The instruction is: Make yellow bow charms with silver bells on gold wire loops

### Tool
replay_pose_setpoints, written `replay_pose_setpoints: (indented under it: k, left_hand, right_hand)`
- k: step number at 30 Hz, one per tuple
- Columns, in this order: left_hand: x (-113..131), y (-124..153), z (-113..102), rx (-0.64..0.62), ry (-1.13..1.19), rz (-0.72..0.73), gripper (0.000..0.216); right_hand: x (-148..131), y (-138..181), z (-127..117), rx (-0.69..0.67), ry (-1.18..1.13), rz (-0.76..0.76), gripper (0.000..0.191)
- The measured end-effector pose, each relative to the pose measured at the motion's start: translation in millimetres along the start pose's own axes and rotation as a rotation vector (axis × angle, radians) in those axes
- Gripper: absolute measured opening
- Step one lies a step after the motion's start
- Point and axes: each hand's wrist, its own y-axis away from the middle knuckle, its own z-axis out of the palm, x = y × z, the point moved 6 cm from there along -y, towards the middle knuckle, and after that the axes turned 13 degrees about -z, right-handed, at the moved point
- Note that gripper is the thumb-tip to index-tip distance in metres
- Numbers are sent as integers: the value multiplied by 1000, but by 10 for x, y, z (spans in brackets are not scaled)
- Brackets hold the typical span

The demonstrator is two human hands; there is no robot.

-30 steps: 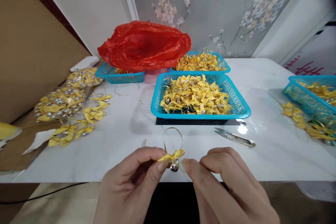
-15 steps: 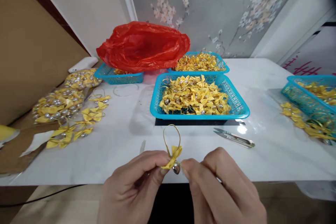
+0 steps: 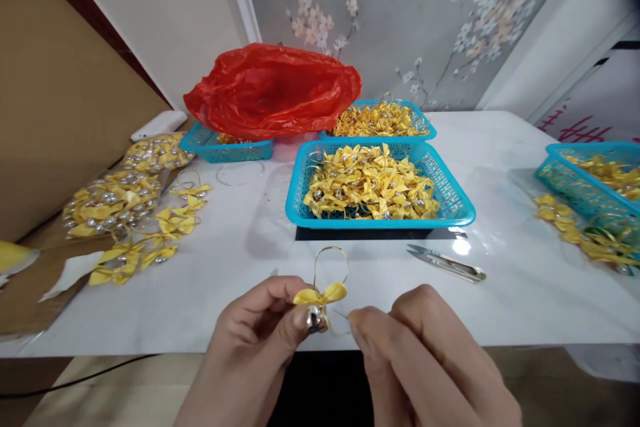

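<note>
My left hand (image 3: 255, 340) pinches a yellow ribbon bow (image 3: 325, 295) between thumb and fingertips, close to the table's front edge. A silver jingle bell (image 3: 315, 320) hangs right under the bow, touching my thumb. Above the bow stands a thin gold cord loop (image 3: 331, 249). My right hand (image 3: 425, 353) is closed just to the right of the bell. From its fingertips a fine strand (image 3: 341, 314) points toward the bell; whether it is wire, thread or a needle I cannot tell.
Thread snips (image 3: 447, 263) lie on the white table at right. A blue basket (image 3: 380, 221) of yellow bows stands ahead, others behind and at far right (image 3: 560, 163). A red plastic bag (image 3: 270, 90) covers a rear basket. Bagged bows (image 3: 113, 203) and loose bows (image 3: 175, 220) lie left.
The bow and bell have turned in my left hand, so the bow now spreads sideways with the bell facing me. My right hand has shifted slightly right, and the fine strand shows.
</note>
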Motion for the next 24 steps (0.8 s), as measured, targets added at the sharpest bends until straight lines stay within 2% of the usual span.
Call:
replay_pose_setpoints:
  k: [3, 7, 24]
  left_hand:
    - [-42, 4, 28, -43, 106, -99, 11]
    - [-79, -8, 38, -70, 182, -161, 12]
    - [-80, -3, 72, -121, 191, -142, 8]
  right_hand:
    - [-5, -25, 8, -16, -7, -19, 11]
    - [6, -48, 14, -20, -7, -32, 13]
    - [24, -37, 29, -41, -21, -24, 9]
